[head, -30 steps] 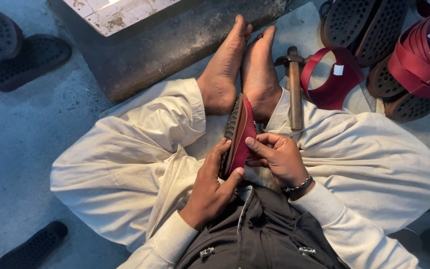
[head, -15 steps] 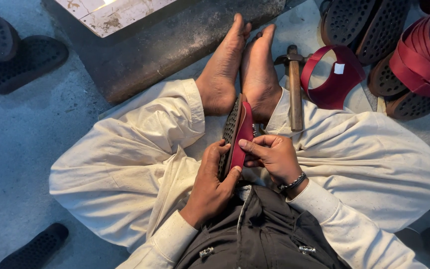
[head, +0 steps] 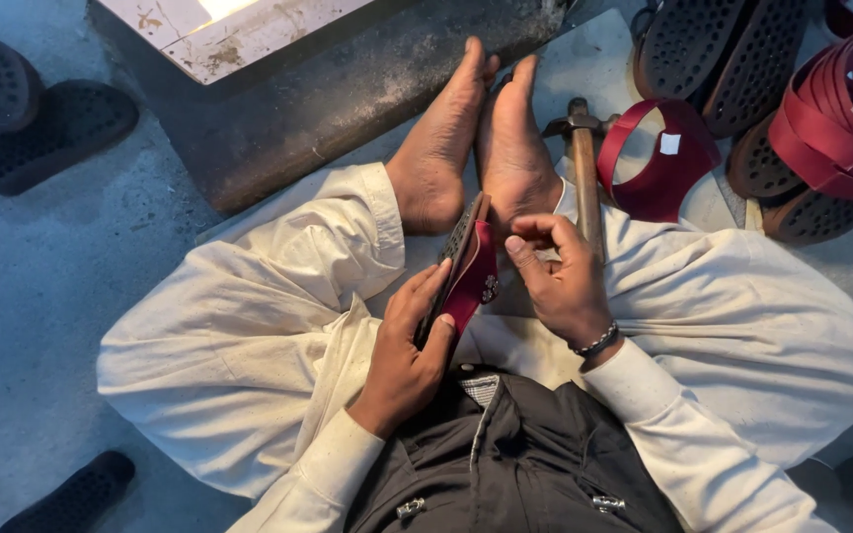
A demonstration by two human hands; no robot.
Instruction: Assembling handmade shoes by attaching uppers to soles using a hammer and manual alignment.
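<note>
Person seated on the floor (head: 41, 296), legs folded, bare soles pressed together ahead. A sandal (head: 464, 268) with dark studded sole and maroon upper stands on edge in the lap, toe end wedged against the feet.

Left hand (head: 409, 350) cups the sole side from below, fingers (head: 428, 296) wrapped closed around the edge. Right hand (head: 560, 281) sits just beside the maroon face, its fingers curled in with thumb and forefinger tips pinched together; possibly on a small part, too small to tell.

A hammer (head: 584, 173) lies along the right thigh, head near the feet. A loose maroon strap loop (head: 656, 163) rests just past it. Stacked soles with maroon straps (head: 826, 128) at upper right; dark soles (head: 46, 133) scattered on the floor at left. A stone block (head: 348, 94) lies ahead of the feet.

Risks: the sandal is braced only by one hand and the feet, so sideways pressure could tip it out. Any small piece pinched could drop into the cloth folds. The hammer could roll off the thigh if the leg shifts.
</note>
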